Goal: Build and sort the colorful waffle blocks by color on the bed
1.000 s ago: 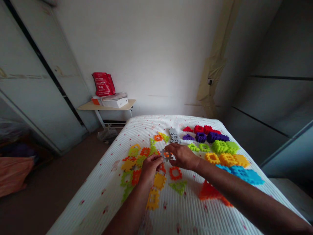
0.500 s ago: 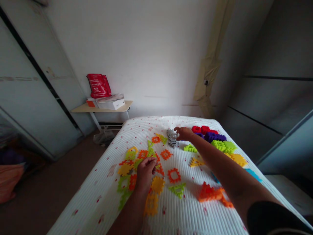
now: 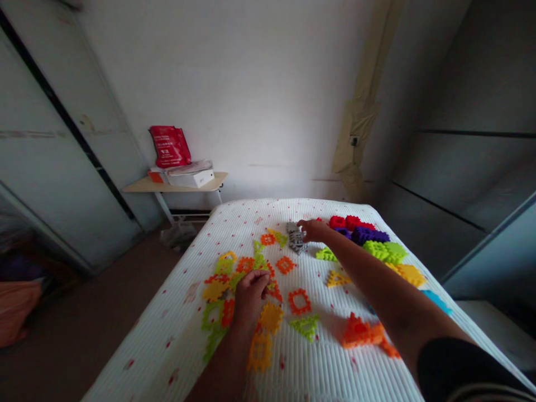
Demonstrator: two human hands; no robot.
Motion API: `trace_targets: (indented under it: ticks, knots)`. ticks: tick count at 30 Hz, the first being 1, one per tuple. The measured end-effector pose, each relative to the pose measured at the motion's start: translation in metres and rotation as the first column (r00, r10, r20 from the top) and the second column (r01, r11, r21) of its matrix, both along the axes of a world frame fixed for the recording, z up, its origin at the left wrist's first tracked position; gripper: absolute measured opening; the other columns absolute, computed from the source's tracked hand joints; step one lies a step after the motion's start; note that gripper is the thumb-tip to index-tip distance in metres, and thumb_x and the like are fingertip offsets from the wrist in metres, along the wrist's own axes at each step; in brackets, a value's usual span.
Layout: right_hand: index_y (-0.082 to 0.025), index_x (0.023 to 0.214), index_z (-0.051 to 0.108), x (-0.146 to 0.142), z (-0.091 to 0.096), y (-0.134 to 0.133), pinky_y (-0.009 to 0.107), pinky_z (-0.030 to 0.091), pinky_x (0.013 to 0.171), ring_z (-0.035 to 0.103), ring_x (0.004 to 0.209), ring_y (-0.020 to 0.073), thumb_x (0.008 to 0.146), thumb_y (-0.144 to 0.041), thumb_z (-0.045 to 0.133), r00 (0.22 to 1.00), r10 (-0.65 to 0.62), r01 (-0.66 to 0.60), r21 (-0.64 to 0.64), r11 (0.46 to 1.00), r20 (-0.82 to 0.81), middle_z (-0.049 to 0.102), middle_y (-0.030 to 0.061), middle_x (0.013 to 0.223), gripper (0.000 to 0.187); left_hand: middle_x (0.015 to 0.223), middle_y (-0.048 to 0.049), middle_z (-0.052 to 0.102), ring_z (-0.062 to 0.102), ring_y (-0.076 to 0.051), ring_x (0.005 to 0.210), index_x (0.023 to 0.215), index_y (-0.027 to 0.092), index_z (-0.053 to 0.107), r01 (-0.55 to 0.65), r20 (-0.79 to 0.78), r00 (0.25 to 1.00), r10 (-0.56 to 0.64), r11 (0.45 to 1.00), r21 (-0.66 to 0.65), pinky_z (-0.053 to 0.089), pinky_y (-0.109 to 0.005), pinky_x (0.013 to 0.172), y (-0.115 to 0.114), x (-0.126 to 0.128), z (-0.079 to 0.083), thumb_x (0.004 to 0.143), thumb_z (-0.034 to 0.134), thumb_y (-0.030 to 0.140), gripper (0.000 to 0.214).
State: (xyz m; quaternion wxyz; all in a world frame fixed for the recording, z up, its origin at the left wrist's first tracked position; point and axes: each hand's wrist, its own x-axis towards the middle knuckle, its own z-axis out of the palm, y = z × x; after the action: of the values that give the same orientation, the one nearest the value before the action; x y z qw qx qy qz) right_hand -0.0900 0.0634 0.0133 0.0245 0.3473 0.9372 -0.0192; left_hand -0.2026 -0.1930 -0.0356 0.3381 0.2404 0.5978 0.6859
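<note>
Red bag (image 3: 170, 146) print (white) is illegible.

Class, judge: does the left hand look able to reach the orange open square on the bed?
Probably yes: the left hand lies near the orange open square, and nothing stands between them.

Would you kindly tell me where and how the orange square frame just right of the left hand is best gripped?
Pinch one bar of the orange square frame from above, one fingertip through its open middle: it lies flat on the bedspread, with bare cloth around it.
</note>
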Motion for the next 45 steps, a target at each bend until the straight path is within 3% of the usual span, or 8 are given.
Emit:
trace_targets:
  ticks: [21, 27, 32, 37, 41, 45]
  knots:
    - [-0.025, 0.128, 0.048, 0.0, 0.006, -0.007, 0.028, 0.046, 0.073, 0.062, 0.097, 0.0217, 0.069, -0.024, 0.068, 1.0, -0.017, 0.017, 0.05, 0.999, 0.005, 0.067, 0.0058, 0.111, 0.062, 0.054, 0.0011, 0.056, 0.042, -0.007, 0.044, 0.073, 0.012, 0.062, 0.009, 0.011, 1.0, -0.009, 1.0, -0.004, 0.031, -0.02, 0.044, 0.0, -0.001, -0.003, 0.059, 0.065, 0.033, 0.025]
    - [-0.022, 0.128, 0.047, 0.002, 0.025, -0.023, 0.03, 0.047, 0.072, 0.063, 0.096, 0.0231, 0.071, -0.024, 0.067, 0.999, -0.011, 0.014, 0.092, 0.996, -0.032, 0.066, 0.0082, 0.112, 0.06, 0.054, 0.0011, 0.056, 0.043, -0.008, 0.045, 0.073, 0.013, 0.062, -0.014, -0.025, 1.0, 0.014, 1.0, -0.016, 0.033, -0.02, 0.045, -0.004, -0.001, 0.003, 0.059, 0.066, 0.035, 0.027]
    - [-0.021, 0.131, 0.044, 0.025, 0.064, -0.062, 0.029, 0.047, 0.08, 0.061, 0.102, 0.0215, 0.077, -0.024, 0.062, 0.992, 0.057, -0.043, 0.128, 0.991, -0.11, 0.063, 0.0094, 0.119, 0.057, 0.062, -0.001, 0.061, 0.052, -0.012, 0.054, 0.075, 0.015, 0.064, -0.13, -0.242, 0.963, 0.123, 0.991, -0.013, 0.04, -0.023, 0.052, -0.012, -0.023, 0.011, 0.061, 0.063, 0.037, 0.027]
    - [-0.021, 0.124, 0.052, 0.086, 0.088, -0.121, 0.031, 0.048, 0.078, 0.063, 0.094, 0.021, 0.076, -0.024, 0.064, 0.943, 0.234, -0.194, 0.182, 0.964, -0.235, 0.065, 0.0081, 0.113, 0.049, 0.073, -0.0035, 0.067, 0.061, -0.019, 0.071, 0.077, 0.018, 0.067, -0.328, -0.548, 0.805, 0.23, 0.941, -0.086, 0.046, -0.03, 0.071, -0.034, -0.068, 0.018, 0.065, 0.056, 0.038, 0.026]
    - [-0.023, 0.117, 0.056, 0.127, 0.071, -0.18, 0.029, 0.048, 0.072, 0.064, 0.087, 0.017, 0.082, -0.022, 0.058, 0.868, 0.386, -0.358, 0.144, 0.923, -0.314, 0.067, 0.0059, 0.108, 0.036, 0.08, -0.0032, 0.069, 0.062, -0.019, 0.074, 0.078, 0.021, 0.068, -0.441, -0.667, 0.714, 0.211, 0.876, -0.194, 0.047, -0.03, 0.071, -0.058, -0.092, 0.019, 0.068, 0.052, 0.035, 0.024]
    - [-0.021, 0.093, 0.061, 0.129, 0.028, -0.239, 0.027, 0.043, 0.059, 0.06, 0.07, 0.0137, 0.086, -0.016, 0.05, 0.768, 0.489, -0.503, 0.084, 0.86, -0.415, 0.067, 0.0036, 0.081, 0.015, 0.083, -0.0036, 0.069, 0.062, -0.02, 0.077, 0.079, 0.021, 0.067, -0.462, -0.7, 0.69, 0.182, 0.856, -0.232, 0.048, -0.03, 0.074, -0.079, -0.097, 0.013, 0.069, 0.049, 0.035, 0.025]
